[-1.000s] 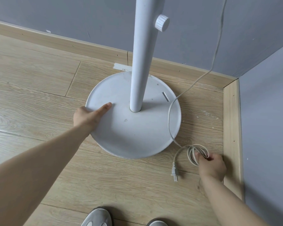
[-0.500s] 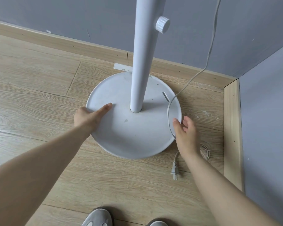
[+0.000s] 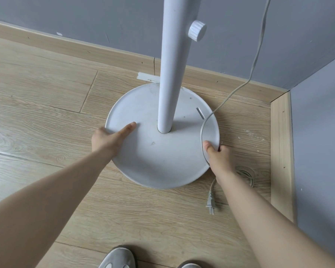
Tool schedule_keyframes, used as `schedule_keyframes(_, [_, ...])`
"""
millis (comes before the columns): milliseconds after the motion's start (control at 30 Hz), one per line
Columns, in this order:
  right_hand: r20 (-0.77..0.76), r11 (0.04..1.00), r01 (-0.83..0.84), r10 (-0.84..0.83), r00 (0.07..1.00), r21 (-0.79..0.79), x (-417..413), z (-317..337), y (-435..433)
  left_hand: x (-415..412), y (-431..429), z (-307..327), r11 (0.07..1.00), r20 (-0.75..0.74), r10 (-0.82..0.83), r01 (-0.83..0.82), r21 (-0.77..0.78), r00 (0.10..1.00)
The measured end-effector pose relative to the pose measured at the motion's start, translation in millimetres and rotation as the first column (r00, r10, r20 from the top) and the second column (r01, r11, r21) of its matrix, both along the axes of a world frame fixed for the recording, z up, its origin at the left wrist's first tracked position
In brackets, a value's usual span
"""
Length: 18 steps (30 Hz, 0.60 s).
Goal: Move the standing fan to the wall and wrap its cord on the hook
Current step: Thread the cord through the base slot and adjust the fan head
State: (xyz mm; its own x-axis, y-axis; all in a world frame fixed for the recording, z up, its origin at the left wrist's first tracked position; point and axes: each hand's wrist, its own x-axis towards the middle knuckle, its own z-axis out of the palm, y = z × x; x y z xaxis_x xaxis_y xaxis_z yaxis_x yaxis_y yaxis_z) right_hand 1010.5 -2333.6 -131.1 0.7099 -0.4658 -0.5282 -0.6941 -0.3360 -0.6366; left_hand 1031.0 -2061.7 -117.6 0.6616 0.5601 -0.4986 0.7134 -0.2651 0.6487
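In the head view, the round base (image 3: 162,151) of the standing fan (image 3: 171,64) is seen flat on the wooden floor (image 3: 46,113), near the grey wall (image 3: 85,20) and its skirting board, close to the corner. The left hand (image 3: 108,139) is laid on the left rim, thumb on top, its grip closed on the edge. The right hand (image 3: 218,157), which a second ago was at the coiled cord on the floor, is now closed on the right rim of the base, thumb on top and fingers under. The cord (image 3: 207,120) is let go: it hangs down from above, crosses the base beside the right thumb, and its coil (image 3: 247,176) and plug (image 3: 210,204) lie on the floor just beside the base. By this change it is judged that the base is to be shifted first with both hands, and the wrapping is left for after. No hook is visible.
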Motion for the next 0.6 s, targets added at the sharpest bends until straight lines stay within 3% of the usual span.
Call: schedule_keyframes(600, [-0.012, 0.999, -0.007, 0.007, 1.0, 0.039, -0.1, 5.2, 2.5, -5.3, -3.5, 0.1, 0.998, -0.035, 0.053, -0.052, 0.035, 0.998])
